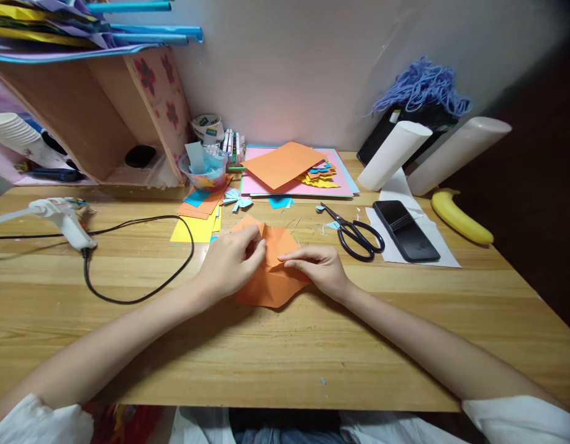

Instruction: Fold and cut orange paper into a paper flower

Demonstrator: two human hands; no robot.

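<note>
A partly folded orange paper (272, 285) lies on the wooden desk (285, 351) in front of me. My left hand (230, 261) pinches a raised fold at the sheet's upper middle. My right hand (318, 266) rests on the paper's right side, fingers pressing a flap flat. Both hands touch the same sheet, and part of it is hidden beneath them.
Black scissors (354, 235) and a black phone (405, 229) on white paper lie right of the hands. A banana (459, 217) and two white cylinders (392, 155) are far right. Coloured paper stacks (298, 171) sit behind. A glue gun (65, 217) with a black cord (141, 297) lies left.
</note>
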